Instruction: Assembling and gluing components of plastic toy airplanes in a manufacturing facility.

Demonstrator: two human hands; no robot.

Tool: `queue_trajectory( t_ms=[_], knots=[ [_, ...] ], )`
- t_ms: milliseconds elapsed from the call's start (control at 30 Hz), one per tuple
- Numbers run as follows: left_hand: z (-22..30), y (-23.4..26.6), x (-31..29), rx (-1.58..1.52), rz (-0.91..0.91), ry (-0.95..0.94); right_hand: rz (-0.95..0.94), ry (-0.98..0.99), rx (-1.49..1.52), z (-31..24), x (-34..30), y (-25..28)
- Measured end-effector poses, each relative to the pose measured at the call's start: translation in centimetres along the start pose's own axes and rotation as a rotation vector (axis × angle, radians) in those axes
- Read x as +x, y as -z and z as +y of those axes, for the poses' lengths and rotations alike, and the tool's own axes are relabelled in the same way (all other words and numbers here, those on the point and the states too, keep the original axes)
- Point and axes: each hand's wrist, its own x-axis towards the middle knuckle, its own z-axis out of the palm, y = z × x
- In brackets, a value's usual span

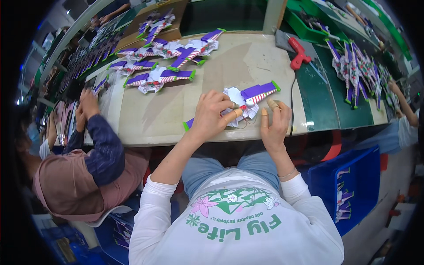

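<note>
A toy wing piece (256, 93) lies on the worktable before me, white in the middle with purple, green-tipped wings and red-striped edges. My left hand (214, 112) covers part of it; thumb and forefinger close on its middle beside a small red part. Thin wires (242, 121) show just under those fingertips. To the right of the piece hovers my right hand (276, 123), thumb and forefinger apart and nothing seen between them. Tan covers sit on some fingertips of both hands.
Several similar wing pieces (160, 78) lie at the far left of the worktable (168, 119). A red glue gun (298, 54) rests at the far right, its cord running down the table. More wings pile up (357, 73) beyond. A blue bin (369, 176) stands at right; a co-worker (84, 176) sits left.
</note>
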Motion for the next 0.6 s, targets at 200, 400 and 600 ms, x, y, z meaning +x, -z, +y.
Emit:
queue_trajectory(
  t_ms=[200, 400, 600],
  knots=[
    [1.7, -0.6, 1.6, 0.039, -0.286, 0.127, 0.033, -0.004, 0.014, 0.4, -0.3, -0.1],
    [2.5, -1.6, 2.5, 0.127, -0.372, 0.121, 0.0, -0.034, 0.016, 1.0, -0.7, -0.4],
    [2.7, -2.1, 2.6, 0.218, -0.364, 0.027, -0.008, -0.019, 0.055, 0.4, -0.5, 0.0]
  ],
)
